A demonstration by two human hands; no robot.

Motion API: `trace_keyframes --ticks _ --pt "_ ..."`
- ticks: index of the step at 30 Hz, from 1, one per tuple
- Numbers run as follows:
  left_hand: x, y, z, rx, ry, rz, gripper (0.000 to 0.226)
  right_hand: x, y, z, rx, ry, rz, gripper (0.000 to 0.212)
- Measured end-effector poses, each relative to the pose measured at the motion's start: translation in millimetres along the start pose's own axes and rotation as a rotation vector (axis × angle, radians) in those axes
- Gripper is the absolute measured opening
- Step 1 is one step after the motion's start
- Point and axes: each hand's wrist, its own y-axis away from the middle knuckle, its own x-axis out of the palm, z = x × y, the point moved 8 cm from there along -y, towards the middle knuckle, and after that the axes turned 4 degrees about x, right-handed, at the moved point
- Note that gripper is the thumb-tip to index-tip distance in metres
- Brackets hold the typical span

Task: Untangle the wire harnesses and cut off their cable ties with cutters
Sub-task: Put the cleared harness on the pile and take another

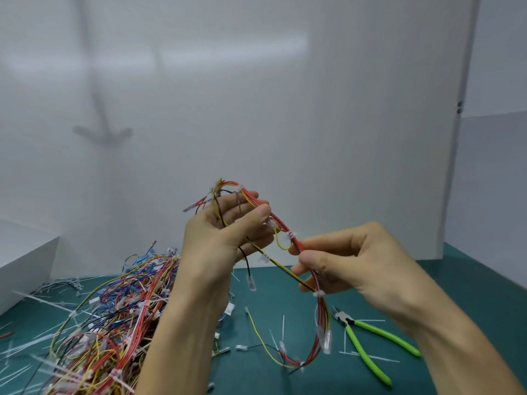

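I hold one wire harness (285, 229) of red, yellow and black wires up above the green mat. My left hand (225, 232) grips its upper end, thumb pressed against the fingers over the wires. My right hand (350, 263) pinches the red bundle lower down, just below a white cable tie (291, 235). Another white tie (318, 294) sits under my right fingers, and the harness tails hang down to the mat. The cutters (368, 346), with bright green handles, lie on the mat at the right, untouched.
A big tangled pile of harnesses (114, 317) covers the mat at the lower left. Cut white tie strips (42, 303) are scattered around it. A white box (20, 260) stands at the far left. White panels (285, 109) wall in the back and right.
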Motion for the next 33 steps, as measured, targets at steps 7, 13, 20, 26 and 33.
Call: trace_keyframes --ticks 7,13,20,26,33 --pt "10.8 0.1 11.5 -0.08 -0.124 0.106 0.027 -9.4 -1.7 3.7 -0.109 -0.209 -0.234 0.014" --pt "17.4 5.5 21.2 -0.118 -0.558 0.295 0.072 -26.6 -3.1 -3.5 -0.108 -0.33 -0.385 0.009" --pt "31.9 33.0 50.9 -0.257 -0.945 0.796 0.054 -44.2 -0.9 -11.1 -0.112 -0.484 -0.504 0.023" --pt "17.7 24.3 74.5 -0.22 -1.347 0.787 0.016 -52.3 1.4 -12.2 -0.129 -0.595 -0.532 0.022" --pt "-0.3 10.7 60.2 -0.324 -0.809 0.512 0.017 -61.1 1.6 -13.5 -0.117 -0.646 -0.52 0.028"
